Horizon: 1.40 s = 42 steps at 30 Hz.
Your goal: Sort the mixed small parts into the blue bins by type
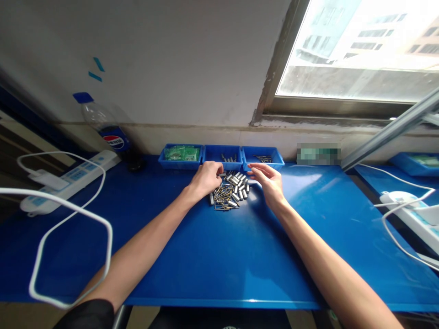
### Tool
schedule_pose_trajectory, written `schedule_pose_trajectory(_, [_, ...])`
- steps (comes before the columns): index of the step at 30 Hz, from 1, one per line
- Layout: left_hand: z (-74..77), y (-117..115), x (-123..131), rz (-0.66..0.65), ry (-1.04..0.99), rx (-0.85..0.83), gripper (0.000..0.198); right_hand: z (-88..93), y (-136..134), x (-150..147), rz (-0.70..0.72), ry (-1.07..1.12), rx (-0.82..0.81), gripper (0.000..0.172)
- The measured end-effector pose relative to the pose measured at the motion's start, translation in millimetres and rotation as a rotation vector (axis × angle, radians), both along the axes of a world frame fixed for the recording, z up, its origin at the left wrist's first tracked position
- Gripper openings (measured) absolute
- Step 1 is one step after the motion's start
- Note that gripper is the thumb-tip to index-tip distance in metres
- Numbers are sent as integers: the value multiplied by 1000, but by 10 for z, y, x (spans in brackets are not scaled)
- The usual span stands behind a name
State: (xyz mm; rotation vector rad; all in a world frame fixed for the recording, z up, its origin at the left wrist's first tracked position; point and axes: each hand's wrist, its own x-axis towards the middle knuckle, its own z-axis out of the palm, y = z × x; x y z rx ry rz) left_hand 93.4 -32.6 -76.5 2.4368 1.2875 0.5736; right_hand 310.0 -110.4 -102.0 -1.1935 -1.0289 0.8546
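My left hand is at the upper left of a pile of small metal parts, its fingers closed and pinched. A silver cylinder lies right by those fingertips, but whatever they grip is hidden. In the pile are short silver cylinders, mostly on its right and upper side. Thin pins with brass-coloured sections lie crossed over each other on its left and lower side. My right hand hovers at the pile's right edge, fingers apart, with nothing visible in it.
Behind the pile stand three blue bins: one with green packets, one with a few cylinders, one with thin pins. A cola bottle, power strips and a looped white cable are around the blue table.
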Motion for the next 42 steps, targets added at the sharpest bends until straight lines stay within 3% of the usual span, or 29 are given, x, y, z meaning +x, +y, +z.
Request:
schedule_pose_trajectory(12, [69,9,3,-90,-174,-62,17,24,4,-15,-7,16,-9,29])
schedule_pose_trajectory(20, [58,-22,-35,-38,89,-21,22,33,6,-12,2,48,-20,29])
schedule_pose_trajectory(30, [-75,36,2,-55,-146,-114,27,33,6,-21,5,51,-36,28])
schedule_pose_trajectory(36, [91,-5,15,-60,-279,-101,23,25,11,-11,3,55,-35,29])
schedule_pose_trajectory(42, [301,-38,22,-104,-564,-183,21,42,-8,-37,74,-62,-23,32])
